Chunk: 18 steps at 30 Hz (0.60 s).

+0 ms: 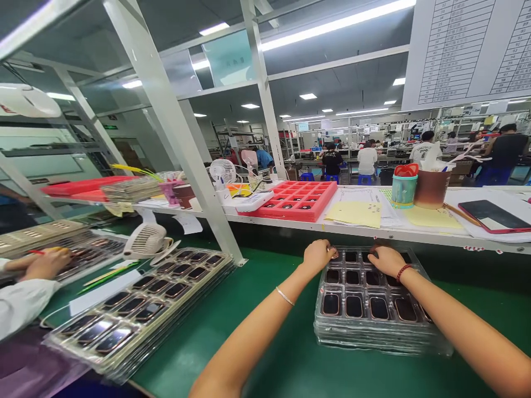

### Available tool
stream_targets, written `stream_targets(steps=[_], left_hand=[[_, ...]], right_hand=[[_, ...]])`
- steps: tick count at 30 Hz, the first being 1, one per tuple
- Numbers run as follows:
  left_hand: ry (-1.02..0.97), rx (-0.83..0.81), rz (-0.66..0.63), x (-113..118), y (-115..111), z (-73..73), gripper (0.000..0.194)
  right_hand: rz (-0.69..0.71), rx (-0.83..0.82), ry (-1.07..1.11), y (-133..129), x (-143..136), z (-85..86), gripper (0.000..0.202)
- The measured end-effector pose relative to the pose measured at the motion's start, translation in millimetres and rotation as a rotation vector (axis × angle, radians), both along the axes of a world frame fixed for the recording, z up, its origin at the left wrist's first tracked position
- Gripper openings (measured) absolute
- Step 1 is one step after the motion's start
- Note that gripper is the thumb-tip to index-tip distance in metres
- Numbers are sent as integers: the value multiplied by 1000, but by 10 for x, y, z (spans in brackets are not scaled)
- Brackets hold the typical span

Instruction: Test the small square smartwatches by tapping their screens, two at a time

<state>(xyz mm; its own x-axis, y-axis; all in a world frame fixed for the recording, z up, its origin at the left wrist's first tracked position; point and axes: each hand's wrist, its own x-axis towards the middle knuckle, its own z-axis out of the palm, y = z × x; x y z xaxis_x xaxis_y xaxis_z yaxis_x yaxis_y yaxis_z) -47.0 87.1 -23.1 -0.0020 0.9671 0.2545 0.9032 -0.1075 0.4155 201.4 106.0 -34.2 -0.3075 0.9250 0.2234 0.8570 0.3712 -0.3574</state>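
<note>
The left hand (317, 257) and right hand (389, 261) are at the far rows of the clear tray stack (373, 333) on the green bench (282, 315). From here I cannot tell whether either grips a dark-screened unit (379, 308). Uneven sideways pressure could skew the trays and unseat units.
</note>
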Motion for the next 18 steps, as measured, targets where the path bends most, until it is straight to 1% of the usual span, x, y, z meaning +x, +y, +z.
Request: stream_targets(steps=[3, 6, 8, 13, 16, 18], left_hand=[[23, 65, -44, 104, -117, 44, 20], [21, 104, -83, 190, -155, 75, 19], [10, 105, -91, 203, -137, 82, 20], [-28, 53, -47, 118, -28, 121, 34], [-2, 12, -8, 101, 14, 155, 26], [27, -23, -8, 134, 40, 166, 20]], right_hand=[[9, 2, 44, 3, 4, 4, 22], [11, 14, 97, -22, 15, 28, 21], [18, 32, 139, -46, 8, 44, 16], [43, 65, 245, -70, -35, 55, 11], [58, 52, 287, -51, -35, 36, 10], [72, 44, 304, -36, -30, 19, 9]])
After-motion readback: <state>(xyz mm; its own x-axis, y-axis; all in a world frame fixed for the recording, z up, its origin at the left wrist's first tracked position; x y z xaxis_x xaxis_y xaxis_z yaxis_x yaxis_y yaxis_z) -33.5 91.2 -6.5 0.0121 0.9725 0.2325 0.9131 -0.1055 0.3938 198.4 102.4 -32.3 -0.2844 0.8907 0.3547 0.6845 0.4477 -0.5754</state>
